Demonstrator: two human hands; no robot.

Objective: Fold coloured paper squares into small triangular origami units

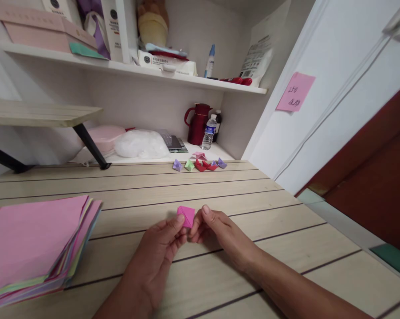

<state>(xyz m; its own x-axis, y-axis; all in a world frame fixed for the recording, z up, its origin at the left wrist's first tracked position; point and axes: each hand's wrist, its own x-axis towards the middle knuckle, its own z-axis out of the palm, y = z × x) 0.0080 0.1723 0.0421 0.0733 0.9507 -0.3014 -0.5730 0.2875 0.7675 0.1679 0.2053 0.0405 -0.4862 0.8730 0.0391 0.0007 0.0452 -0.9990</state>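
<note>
A small folded square of bright pink paper (pixel 187 215), with diagonal creases on its face, is pinched between the thumb and fingers of my left hand (pixel 163 241). It is held just above the wooden tabletop. My right hand (pixel 221 230) is at the paper's right edge, its fingers loosely curled and its thumb raised apart from them. Its fingertips are close to the paper; whether they touch it I cannot tell. Behind the hands stand several little folded paper boats, among them a lilac boat (pixel 177 165), a green boat (pixel 189 165) and a red boat (pixel 200 165).
A stack of coloured paper sheets (pixel 37 239) lies at the left. Beyond the slatted table (pixel 130 186) are a plastic bag (pixel 142 144), a dark red jug (pixel 199 124) and a water bottle (pixel 209 133). A small raised stand (pixel 43 113) is at the back left.
</note>
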